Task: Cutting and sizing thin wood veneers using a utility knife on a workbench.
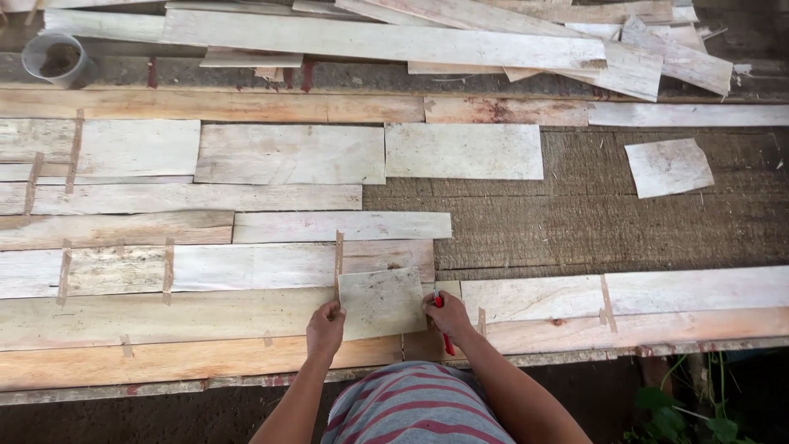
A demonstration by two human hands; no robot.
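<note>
A small pale square of wood veneer (381, 302) lies on top of the long veneer strips near the table's front edge. My left hand (325, 326) grips its lower left corner with fingers curled on the edge. At its right edge, my right hand (448, 316) presses against the piece while holding a red tool (445, 333), whose handle points down toward me. Strips of brown tape (338, 255) join the veneer sheets around it.
Rows of taped veneer sheets (205, 263) cover the left and front of the worktable. A loose veneer square (667, 167) lies on bare dark board at right. A heap of strips (493, 37) lies at the back, with a tape roll (56, 57) at the back left.
</note>
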